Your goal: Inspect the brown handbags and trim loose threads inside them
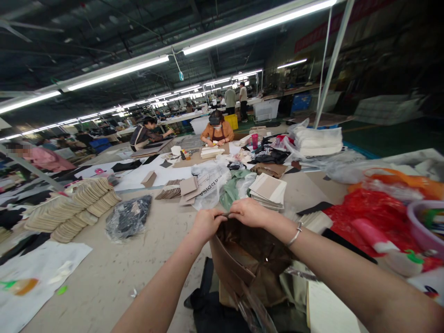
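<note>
A brown bag stands in front of me, its mouth facing me and its dark inside showing. At its far rim my left hand pinches the edge. Close beside it, my right hand is closed on the same rim, with a bracelet on that wrist. The two hands almost touch. Under and around the bag lie black pieces and cream sheets. Just beyond the hands are a clear printed plastic bag and a stack of beige panels.
Stacked beige pieces and a plastic-wrapped dark bundle lie to the left. Red plastic, a pink bottle and a purple basin crowd the right. Across the table a co-worker in orange handles pale pieces.
</note>
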`<action>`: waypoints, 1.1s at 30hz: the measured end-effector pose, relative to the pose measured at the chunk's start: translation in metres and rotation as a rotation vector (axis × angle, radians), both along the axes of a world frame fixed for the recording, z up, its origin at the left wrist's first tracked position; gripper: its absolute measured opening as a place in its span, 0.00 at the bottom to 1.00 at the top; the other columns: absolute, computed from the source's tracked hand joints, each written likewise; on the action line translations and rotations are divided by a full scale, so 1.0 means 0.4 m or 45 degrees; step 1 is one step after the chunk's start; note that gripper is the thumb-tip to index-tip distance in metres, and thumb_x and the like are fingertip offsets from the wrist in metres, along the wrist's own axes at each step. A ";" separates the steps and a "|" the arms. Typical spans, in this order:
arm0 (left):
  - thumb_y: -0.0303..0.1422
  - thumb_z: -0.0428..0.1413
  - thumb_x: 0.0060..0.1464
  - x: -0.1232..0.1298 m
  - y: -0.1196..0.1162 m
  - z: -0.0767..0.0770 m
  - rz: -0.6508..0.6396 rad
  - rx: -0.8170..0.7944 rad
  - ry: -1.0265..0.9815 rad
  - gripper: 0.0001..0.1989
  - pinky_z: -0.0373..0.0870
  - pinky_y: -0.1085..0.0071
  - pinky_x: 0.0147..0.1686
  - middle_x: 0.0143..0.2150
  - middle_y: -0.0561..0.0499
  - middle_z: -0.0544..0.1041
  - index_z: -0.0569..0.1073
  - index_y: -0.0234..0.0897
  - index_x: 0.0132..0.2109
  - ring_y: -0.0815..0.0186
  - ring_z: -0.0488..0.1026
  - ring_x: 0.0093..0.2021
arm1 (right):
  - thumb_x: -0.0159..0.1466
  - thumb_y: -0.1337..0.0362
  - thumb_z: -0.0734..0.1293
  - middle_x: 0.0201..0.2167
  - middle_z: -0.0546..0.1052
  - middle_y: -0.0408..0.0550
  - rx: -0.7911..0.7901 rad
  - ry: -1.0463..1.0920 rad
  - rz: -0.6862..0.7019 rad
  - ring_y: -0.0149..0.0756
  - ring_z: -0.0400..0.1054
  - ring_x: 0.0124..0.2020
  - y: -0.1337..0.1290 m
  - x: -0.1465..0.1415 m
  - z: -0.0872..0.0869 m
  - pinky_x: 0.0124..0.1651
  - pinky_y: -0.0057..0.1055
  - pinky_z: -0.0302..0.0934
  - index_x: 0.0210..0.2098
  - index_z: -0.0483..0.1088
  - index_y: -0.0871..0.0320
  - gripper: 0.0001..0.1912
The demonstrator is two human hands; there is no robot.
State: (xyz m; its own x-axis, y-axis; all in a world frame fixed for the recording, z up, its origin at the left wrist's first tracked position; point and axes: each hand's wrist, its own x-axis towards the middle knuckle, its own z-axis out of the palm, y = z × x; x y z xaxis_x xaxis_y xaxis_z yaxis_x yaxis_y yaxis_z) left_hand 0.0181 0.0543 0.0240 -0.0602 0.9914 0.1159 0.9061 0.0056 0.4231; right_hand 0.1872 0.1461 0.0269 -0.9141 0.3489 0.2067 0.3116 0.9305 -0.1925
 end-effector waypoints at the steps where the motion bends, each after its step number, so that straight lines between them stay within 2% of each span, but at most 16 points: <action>1: 0.35 0.54 0.51 0.000 0.000 -0.001 0.002 0.004 0.013 0.09 0.66 0.73 0.35 0.34 0.53 0.80 0.78 0.41 0.36 0.67 0.73 0.33 | 0.64 0.59 0.58 0.30 0.74 0.47 -0.002 -0.003 0.001 0.32 0.65 0.32 0.001 0.000 0.000 0.33 0.26 0.51 0.32 0.73 0.58 0.14; 11: 0.34 0.50 0.54 0.004 0.003 -0.001 -0.086 0.029 0.074 0.11 0.64 0.74 0.33 0.31 0.52 0.79 0.77 0.39 0.34 0.69 0.72 0.31 | 0.65 0.57 0.56 0.32 0.74 0.48 -0.011 -0.038 -0.021 0.33 0.66 0.33 0.002 0.004 -0.003 0.33 0.27 0.52 0.33 0.73 0.57 0.18; 14: 0.34 0.50 0.54 0.005 0.006 0.002 -0.116 0.026 0.066 0.11 0.64 0.74 0.33 0.31 0.52 0.78 0.77 0.39 0.33 0.69 0.72 0.31 | 0.66 0.56 0.53 0.33 0.74 0.48 -0.104 -0.033 0.005 0.34 0.67 0.34 0.005 0.019 0.008 0.35 0.28 0.54 0.38 0.73 0.57 0.20; 16: 0.33 0.50 0.54 0.003 0.007 0.004 -0.111 0.026 0.057 0.11 0.64 0.74 0.33 0.31 0.52 0.79 0.77 0.38 0.33 0.69 0.72 0.31 | 0.66 0.54 0.52 0.35 0.75 0.49 -0.173 0.014 0.039 0.35 0.67 0.36 0.007 0.028 0.019 0.37 0.28 0.55 0.45 0.71 0.56 0.21; 19: 0.33 0.50 0.54 -0.003 0.008 0.008 -0.102 0.007 0.023 0.11 0.64 0.73 0.33 0.31 0.52 0.79 0.77 0.38 0.33 0.68 0.72 0.31 | 0.62 0.48 0.57 0.39 0.74 0.50 -0.146 0.054 0.024 0.37 0.68 0.37 0.007 0.023 0.032 0.37 0.28 0.56 0.52 0.66 0.56 0.26; 20: 0.34 0.50 0.54 -0.006 0.008 0.010 -0.110 -0.009 0.002 0.12 0.65 0.73 0.33 0.30 0.52 0.78 0.77 0.38 0.33 0.68 0.72 0.31 | 0.60 0.47 0.59 0.38 0.75 0.50 -0.104 0.024 0.013 0.38 0.68 0.37 0.006 0.017 0.034 0.36 0.28 0.56 0.50 0.67 0.56 0.25; 23: 0.36 0.47 0.56 -0.012 0.005 0.011 -0.111 -0.039 -0.138 0.15 0.67 0.72 0.36 0.32 0.52 0.79 0.77 0.37 0.35 0.67 0.73 0.33 | 0.61 0.52 0.60 0.34 0.76 0.49 0.025 -0.111 -0.020 0.37 0.68 0.35 0.000 -0.005 0.031 0.34 0.28 0.54 0.39 0.73 0.56 0.17; 26: 0.38 0.43 0.59 -0.016 -0.006 0.010 -0.057 0.018 -0.352 0.18 0.67 0.71 0.44 0.41 0.51 0.78 0.75 0.37 0.42 0.66 0.73 0.41 | 0.63 0.56 0.59 0.34 0.76 0.49 0.087 -0.160 -0.064 0.36 0.69 0.35 -0.003 -0.016 0.027 0.33 0.27 0.53 0.34 0.74 0.56 0.15; 28: 0.39 0.44 0.58 -0.020 -0.017 0.009 -0.020 0.045 -0.456 0.18 0.67 0.70 0.47 0.44 0.50 0.77 0.71 0.36 0.48 0.65 0.72 0.45 | 0.63 0.55 0.58 0.34 0.77 0.48 0.097 -0.170 -0.084 0.36 0.69 0.35 -0.003 -0.014 0.025 0.32 0.27 0.53 0.34 0.74 0.56 0.16; 30: 0.39 0.51 0.53 -0.024 -0.026 0.012 0.003 0.033 -0.461 0.20 0.67 0.70 0.46 0.44 0.48 0.77 0.69 0.36 0.50 0.64 0.73 0.44 | 0.63 0.54 0.57 0.34 0.77 0.48 0.091 -0.179 -0.096 0.36 0.69 0.35 -0.002 -0.012 0.025 0.31 0.27 0.53 0.34 0.74 0.56 0.17; 33: 0.36 0.57 0.46 -0.031 -0.032 0.023 -0.017 -0.019 -0.244 0.16 0.68 0.70 0.42 0.41 0.50 0.78 0.74 0.38 0.44 0.63 0.73 0.40 | 0.64 0.53 0.56 0.34 0.77 0.48 0.064 -0.185 -0.095 0.36 0.69 0.35 -0.002 -0.014 0.023 0.31 0.27 0.53 0.34 0.74 0.56 0.19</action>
State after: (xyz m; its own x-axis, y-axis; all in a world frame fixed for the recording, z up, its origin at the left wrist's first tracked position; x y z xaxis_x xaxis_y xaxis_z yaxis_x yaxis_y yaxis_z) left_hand 0.0056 0.0416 0.0331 -0.0669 0.9938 0.0889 0.8090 0.0019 0.5879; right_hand 0.1817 0.1452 0.0362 -0.9074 0.4098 0.0928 0.4017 0.9109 -0.0942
